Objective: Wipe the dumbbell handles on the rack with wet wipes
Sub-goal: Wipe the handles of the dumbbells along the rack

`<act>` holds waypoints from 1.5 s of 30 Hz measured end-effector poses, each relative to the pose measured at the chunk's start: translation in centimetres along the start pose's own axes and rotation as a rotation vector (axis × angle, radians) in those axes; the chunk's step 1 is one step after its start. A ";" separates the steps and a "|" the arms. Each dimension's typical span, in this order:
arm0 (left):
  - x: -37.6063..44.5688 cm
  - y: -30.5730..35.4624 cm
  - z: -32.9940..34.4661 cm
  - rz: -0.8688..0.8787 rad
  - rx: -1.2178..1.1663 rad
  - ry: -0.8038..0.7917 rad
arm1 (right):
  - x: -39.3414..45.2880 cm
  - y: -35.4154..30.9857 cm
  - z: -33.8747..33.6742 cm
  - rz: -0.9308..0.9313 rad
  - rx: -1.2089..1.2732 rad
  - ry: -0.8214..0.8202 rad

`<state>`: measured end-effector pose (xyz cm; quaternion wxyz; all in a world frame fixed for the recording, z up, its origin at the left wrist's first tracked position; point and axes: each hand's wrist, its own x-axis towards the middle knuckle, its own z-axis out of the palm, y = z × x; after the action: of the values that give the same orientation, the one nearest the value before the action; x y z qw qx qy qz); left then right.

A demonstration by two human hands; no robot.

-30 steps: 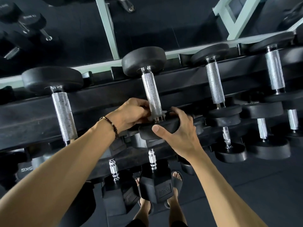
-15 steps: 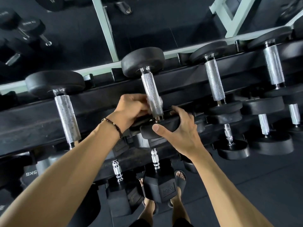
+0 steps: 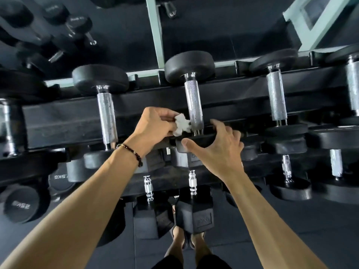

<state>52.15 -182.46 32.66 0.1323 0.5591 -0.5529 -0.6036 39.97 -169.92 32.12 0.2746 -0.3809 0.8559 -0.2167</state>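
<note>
— Dumbbells first, left to right: how many on the top tier of the rack (image 3: 64, 121)?

— Five with a handle showing. One cut off at the far left edge (image 3: 7, 129), a second (image 3: 107, 117), then the middle dumbbell (image 3: 193, 105), a fourth (image 3: 276, 98), and a fifth cut by the right edge (image 3: 353, 90).

— And lower down?

— Four short chrome handles show on the tiers below; two sit under the hands and two farther right.

— What about the left hand (image 3: 153, 127)?

— Its fingers are curled, pinching one crumpled white wet wipe (image 3: 181, 126). The wipe sits just beside the lower end of the middle handle, touching or nearly so; I cannot tell which. One beaded bracelet (image 3: 130, 153) circles that wrist.

— The right hand (image 3: 217, 148)?

— Thumb and fingers curve around the near black head (image 3: 200, 141) of that same middle dumbbell, gripping its rim.

— Anything below?

— Two feet on the dark floor (image 3: 291, 230).
</note>
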 end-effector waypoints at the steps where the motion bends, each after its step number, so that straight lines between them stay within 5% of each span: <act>1: -0.7 0.1 -0.5 0.007 -0.010 0.011 | -0.1 -0.3 0.4 -0.067 -0.042 0.042; 6: -4.8 -0.1 -2.4 0.047 -0.066 0.067 | -0.7 -2.5 2.2 -0.561 -0.156 0.315; 10: -7.1 -0.8 -3.6 0.031 -0.180 0.061 | -1.3 -3.8 3.6 -0.797 0.083 0.178; 14: -8.3 -1.6 -5.9 0.087 -0.085 0.048 | -1.8 -5.2 5.1 -0.759 0.224 0.164; 19: -8.8 -3.4 -9.6 0.373 0.379 0.386 | -1.9 -6.9 6.8 -0.631 0.229 0.090; 24: -7.8 -6.9 -13.5 0.341 0.584 0.386 | -0.9 -9.1 8.8 -0.554 0.256 0.096; 31: -7.0 -9.0 -16.6 0.324 0.498 0.133 | 1.0 -14.3 10.9 -0.500 0.273 0.193; 40: -6.5 -10.1 -16.7 0.359 0.400 0.125 | 5.5 -18.1 12.5 -0.645 0.117 0.372; 45: -6.8 -10.3 -16.1 0.348 0.358 0.148 | 4.0 -16.5 12.3 -0.763 0.029 0.294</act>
<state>72.38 -181.87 31.69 0.1734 0.5127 -0.7275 -0.4217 54.29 -185.16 31.15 0.0547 -0.6323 0.6801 -0.3669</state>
